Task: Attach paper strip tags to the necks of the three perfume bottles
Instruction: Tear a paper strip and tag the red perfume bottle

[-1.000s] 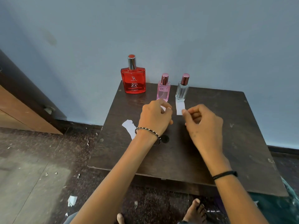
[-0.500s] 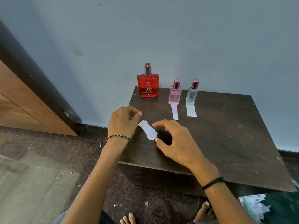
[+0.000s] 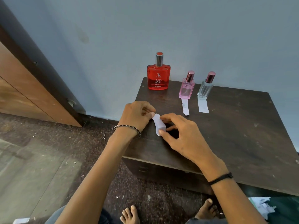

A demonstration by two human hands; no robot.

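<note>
Your left hand (image 3: 137, 118) and right hand (image 3: 183, 139) both pinch a paper strip (image 3: 158, 125); next, probably, bring it round the neck of the red bottle (image 3: 158, 78).

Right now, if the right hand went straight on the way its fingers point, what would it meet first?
The paper strip: the right hand points left, its fingers touching the strip. Close behind it is the left hand, pinching the strip's other end, though depth is hard to judge.

Dark wooden table (image 3: 242, 135), blue wall (image 3: 194, 29) behind, wooden door (image 3: 24, 94) at left, paper scraps (image 3: 21, 220) on speckled floor (image 3: 48, 159)
</note>
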